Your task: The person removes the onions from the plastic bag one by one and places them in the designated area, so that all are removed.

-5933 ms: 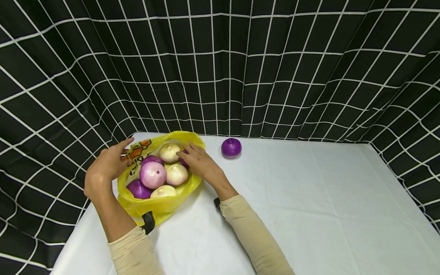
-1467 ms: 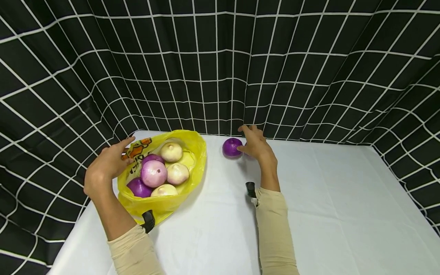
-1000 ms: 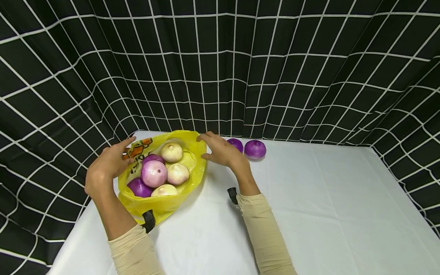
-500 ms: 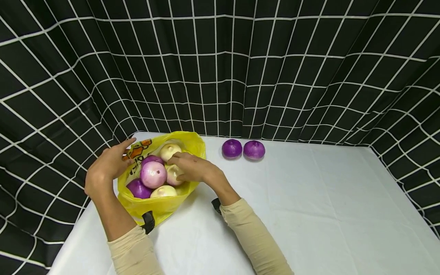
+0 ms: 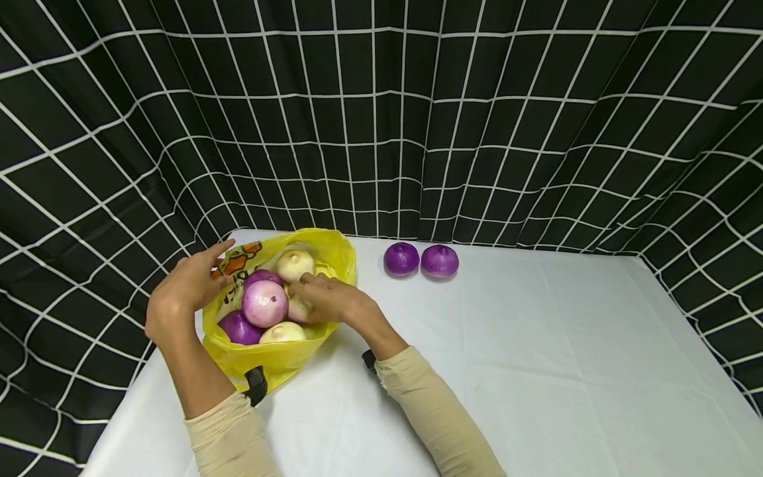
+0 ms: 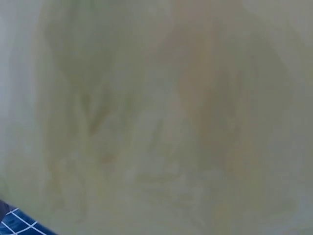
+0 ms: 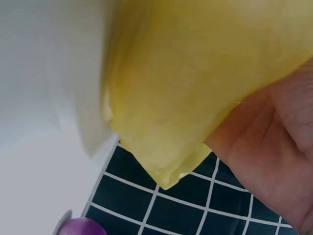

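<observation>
A yellow plastic bag (image 5: 271, 361) stands with its mouth open at the left of the table, several purple and pale onions inside. My left hand (image 5: 185, 288) holds the bag's left rim, its index finger stretched out; the exact hold is partly hidden. My right hand (image 5: 328, 296) reaches into the bag, fingers curled round a pale onion (image 5: 298, 310) that it partly covers. Beside it lie a pinkish onion (image 5: 265, 303) and another pale onion (image 5: 295, 265). In the right wrist view, bag film (image 7: 195, 73) hides the fingers. The left wrist view is blurred by the bag.
Two purple onions, one darker (image 5: 401, 259) and one lighter (image 5: 440, 262), sit side by side near the table's back edge. A white cloth covers the table (image 5: 536, 358). Black curtain with a white grid (image 5: 393, 119) surrounds the back and sides.
A purple onion went from the bag to the table, right of the first one. My right hand then came back left into the bag, onto a pale onion. My left hand stayed put.
</observation>
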`<state>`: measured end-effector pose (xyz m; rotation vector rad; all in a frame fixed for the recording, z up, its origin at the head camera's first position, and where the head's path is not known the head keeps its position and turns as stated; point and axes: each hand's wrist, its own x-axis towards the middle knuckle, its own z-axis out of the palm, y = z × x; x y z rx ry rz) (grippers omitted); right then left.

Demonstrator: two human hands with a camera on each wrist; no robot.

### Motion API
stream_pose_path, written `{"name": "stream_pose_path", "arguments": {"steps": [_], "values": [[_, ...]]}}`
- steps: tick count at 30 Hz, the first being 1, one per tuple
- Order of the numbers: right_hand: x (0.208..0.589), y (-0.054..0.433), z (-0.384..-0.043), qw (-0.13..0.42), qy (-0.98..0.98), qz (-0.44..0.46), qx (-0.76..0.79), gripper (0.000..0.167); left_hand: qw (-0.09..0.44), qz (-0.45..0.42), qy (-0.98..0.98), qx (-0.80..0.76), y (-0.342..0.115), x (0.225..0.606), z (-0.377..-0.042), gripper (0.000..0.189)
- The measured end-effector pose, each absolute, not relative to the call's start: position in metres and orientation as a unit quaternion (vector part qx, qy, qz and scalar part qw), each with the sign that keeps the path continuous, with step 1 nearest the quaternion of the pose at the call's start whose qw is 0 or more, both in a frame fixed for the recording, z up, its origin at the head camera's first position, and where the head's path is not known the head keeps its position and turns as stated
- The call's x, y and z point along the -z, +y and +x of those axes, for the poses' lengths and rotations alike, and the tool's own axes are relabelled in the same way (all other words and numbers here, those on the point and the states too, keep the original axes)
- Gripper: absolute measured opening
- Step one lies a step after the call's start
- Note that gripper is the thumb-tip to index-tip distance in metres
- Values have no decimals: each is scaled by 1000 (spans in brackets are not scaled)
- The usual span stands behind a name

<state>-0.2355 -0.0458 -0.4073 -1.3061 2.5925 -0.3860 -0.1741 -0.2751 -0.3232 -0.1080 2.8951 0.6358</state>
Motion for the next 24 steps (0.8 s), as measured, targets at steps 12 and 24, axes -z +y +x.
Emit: {"name": "stream_pose_path", "arguments": {"steps": [12,24], "values": [[403,-44,-236,81,899,-424,78,29,87,-38,972,-217,-275,323,-173,72],[371,-8,-239,57,920,-369,118,38,85,-38,971,-220,-276,325,-173,72]]}}
